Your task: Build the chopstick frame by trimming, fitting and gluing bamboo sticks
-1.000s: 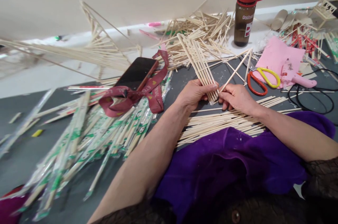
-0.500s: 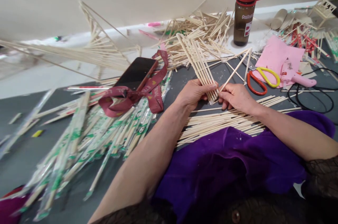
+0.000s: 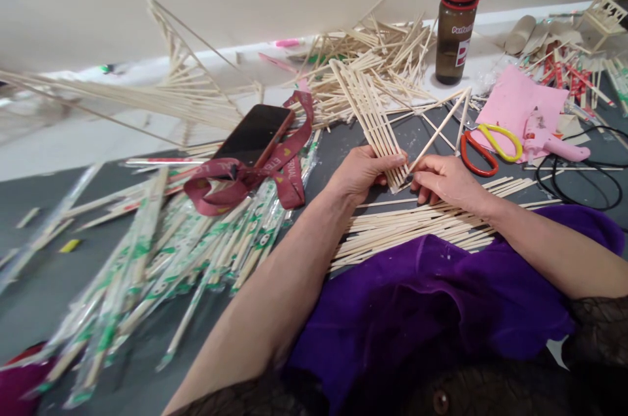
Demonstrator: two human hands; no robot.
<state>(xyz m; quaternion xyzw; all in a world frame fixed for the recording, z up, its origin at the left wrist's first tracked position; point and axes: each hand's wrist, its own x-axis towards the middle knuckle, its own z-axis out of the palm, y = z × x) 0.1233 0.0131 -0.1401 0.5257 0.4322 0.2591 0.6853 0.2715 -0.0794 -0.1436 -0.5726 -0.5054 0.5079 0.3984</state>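
My left hand (image 3: 366, 174) is closed on a flat panel of wooden chopsticks (image 3: 370, 115), thumb across its narrow lower end. The sticks slant up to the left, away from me. Close to that end, my right hand (image 3: 444, 179) is closed, its fingers curled and thumb near the index finger; anything between the fingertips is too small to make out. A slanting chopstick (image 3: 438, 131) runs from near the right fingertips up to a pointed corner with other sticks. Loose chopsticks (image 3: 407, 233) lie in a row below both hands.
Wrapped chopsticks (image 3: 196, 259), a phone (image 3: 258, 131) and a red lanyard (image 3: 289, 171) lie left. A stick structure (image 3: 181, 92) and stick pile (image 3: 373, 50) stand behind. Right are a bottle (image 3: 456, 30), scissors (image 3: 478, 154), a pink glue gun (image 3: 554, 141) and a black cord (image 3: 608, 207).
My right hand has shifted slightly right, away from the panel's lower end. My left hand keeps its grip on the panel almost unmoved.
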